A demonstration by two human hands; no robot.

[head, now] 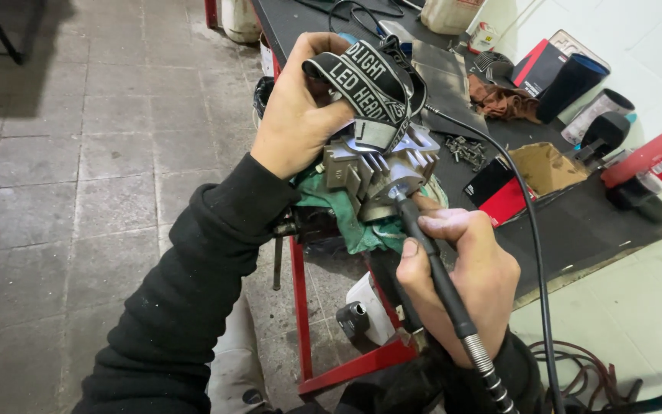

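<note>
Your left hand (294, 115) clasps the headlamp strap (369, 80) on the finned metal part (381, 169); your right hand (453, 280) pinches the rotary tool (427, 249) against it.

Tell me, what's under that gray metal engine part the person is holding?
A crumpled green cloth lies under the finned metal part, with a dark clamp-like thing below it. What the cloth covers is hidden. The left hand steadies the part.
</note>
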